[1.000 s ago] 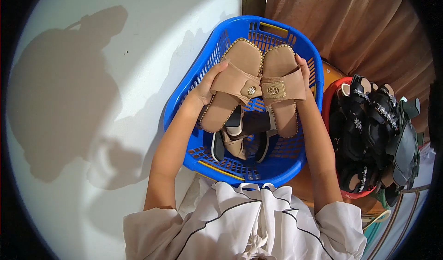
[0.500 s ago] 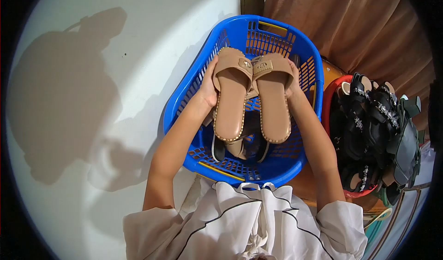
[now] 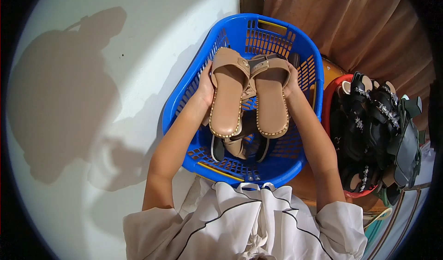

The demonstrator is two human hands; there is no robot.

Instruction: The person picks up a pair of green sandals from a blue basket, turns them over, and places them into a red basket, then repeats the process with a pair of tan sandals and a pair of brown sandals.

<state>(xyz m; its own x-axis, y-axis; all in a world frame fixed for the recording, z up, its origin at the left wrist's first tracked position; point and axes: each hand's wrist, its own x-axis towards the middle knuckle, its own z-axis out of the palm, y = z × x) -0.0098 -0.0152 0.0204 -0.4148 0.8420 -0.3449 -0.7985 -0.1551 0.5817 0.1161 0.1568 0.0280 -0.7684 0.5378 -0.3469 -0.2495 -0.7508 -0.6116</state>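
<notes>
Two tan slide sandals with gold-beaded soles are held side by side over a blue laundry basket (image 3: pixel 281 168). My left hand (image 3: pixel 206 85) is closed on the outer side of the left sandal (image 3: pixel 227 108). On the other side, my right hand (image 3: pixel 291 81) grips the right sandal (image 3: pixel 272 105) by its strap edge; some of its fingers are hidden behind the sandal. Both toe openings point away from me and the heels point toward me. Beneath them in the basket lie more sandals (image 3: pixel 236 148), tan and black, partly covered.
Right of the blue basket, a red basket (image 3: pixel 330 94) is heaped with black sandals (image 3: pixel 376 117) bearing silvery decorations. A brown curtain (image 3: pixel 341 25) hangs behind. A pale wall (image 3: pixel 152 52) with shadows stands at the left.
Both hands have shifted the tan sandals slightly left and tilted them, so their heel ends sit a little higher in view. The grip is the same.
</notes>
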